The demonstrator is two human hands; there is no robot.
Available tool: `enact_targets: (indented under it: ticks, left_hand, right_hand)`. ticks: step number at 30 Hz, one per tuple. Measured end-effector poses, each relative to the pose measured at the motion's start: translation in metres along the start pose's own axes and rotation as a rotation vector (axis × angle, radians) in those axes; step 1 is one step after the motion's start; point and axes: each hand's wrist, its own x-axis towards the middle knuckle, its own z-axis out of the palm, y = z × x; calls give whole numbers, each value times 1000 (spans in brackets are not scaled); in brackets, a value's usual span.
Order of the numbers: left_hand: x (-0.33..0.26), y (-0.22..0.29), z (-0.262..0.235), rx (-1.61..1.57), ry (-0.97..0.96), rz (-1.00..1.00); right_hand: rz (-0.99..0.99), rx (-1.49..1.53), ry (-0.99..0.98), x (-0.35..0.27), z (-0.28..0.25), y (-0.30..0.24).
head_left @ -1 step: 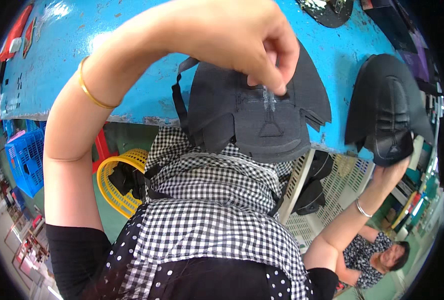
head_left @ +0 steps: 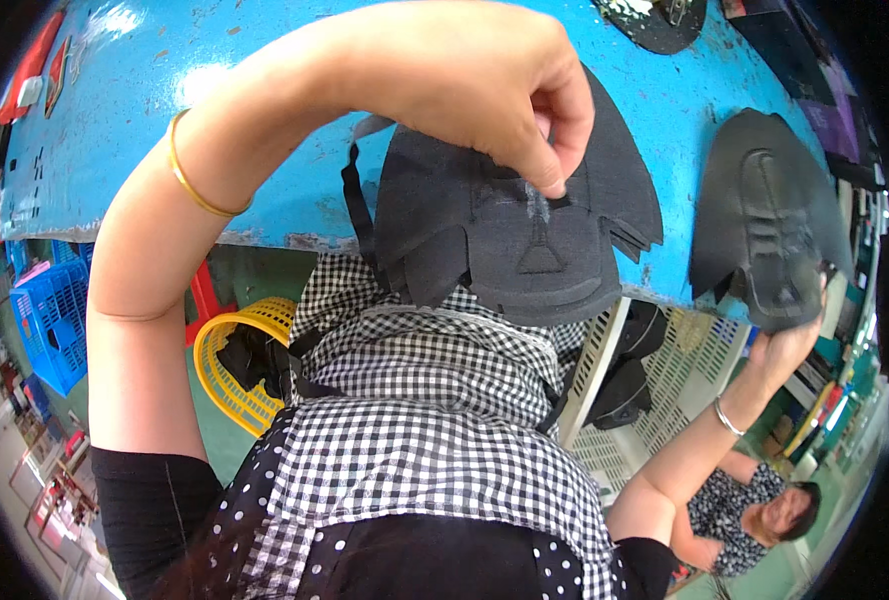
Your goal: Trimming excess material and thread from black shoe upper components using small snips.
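A stack of flat black shoe uppers (head_left: 425, 190) lies at the near edge of the blue table, with a whitish streak down the middle of the top one. My left hand (head_left: 485, 95) reaches over it from the left, thumb and finger pinched together close above that streak. Whatever is between the fingertips is hidden or too small to make out. On the right, my right hand (head_left: 790, 345) grips another black shoe upper (head_left: 765, 215) by its near end; most of the fingers are behind it. This upper is slightly blurred, with ridges across its middle.
A black strap (head_left: 357, 200) hangs beside the stack. Under the blue table (head_left: 265, 150) edge are a yellow basket (head_left: 220, 370) and a pale crate (head_left: 690, 370), both with black pieces inside. A blue crate (head_left: 50, 320) stands left. Another person (head_left: 750, 520) is at lower right.
The upper in my right hand has tilted, and its near end now looks flatter. My left fingertips have shifted slightly left and toward me over the stack.
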Motion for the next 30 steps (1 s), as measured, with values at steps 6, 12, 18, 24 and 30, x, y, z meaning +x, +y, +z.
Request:
enact_targets:
  ticks: [6,12,18,24,30]
  left_hand:
    - [27,-37,17,245,-9,15]
    - [29,-38,24,492,77,142]
    - [26,0,-7,457,-19,-88]
    - [21,0,-8,348,-42,-107]
    - [29,4,-18,353,-202,-204]
  right_hand:
    - [-15,93,-268,-15,-6,-4]
    - [-338,-385,-828,-75,90,-4]
    - [-850,-634,-1191,-92,168,-10]
    - [-686,-566,-1384,-79,169,-16]
    - [-931,-815,-1165,-85,185,-19]
